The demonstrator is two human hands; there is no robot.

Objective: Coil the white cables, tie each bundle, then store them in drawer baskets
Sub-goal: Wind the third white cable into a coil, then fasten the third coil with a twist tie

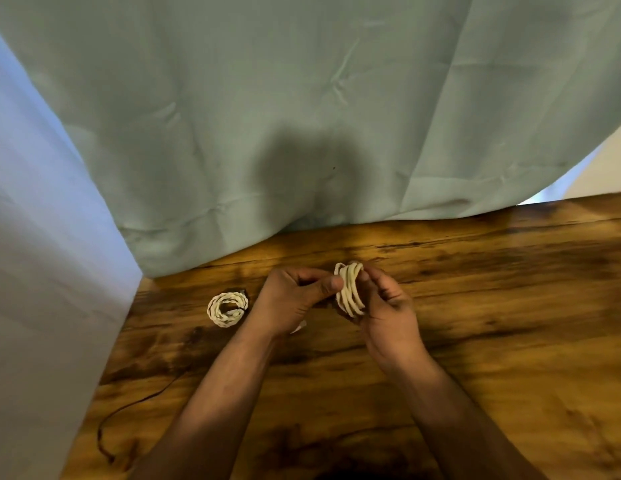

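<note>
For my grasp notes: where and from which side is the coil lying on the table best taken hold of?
Probably pinch the coil across its ring wall from above, fingers through the open centre and thumb outside: it lies flat on the table, so its sides offer little. The left hand is nearer.

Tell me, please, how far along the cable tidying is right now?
Done: one coiled cable lies on the table beside the left hand; I cannot tell whether it is tied. In hand: the left hand and right hand both hold a second coil, with no tie visible on it. Left: tying this bundle, then storing both, which nothing in view shows begun.
</note>
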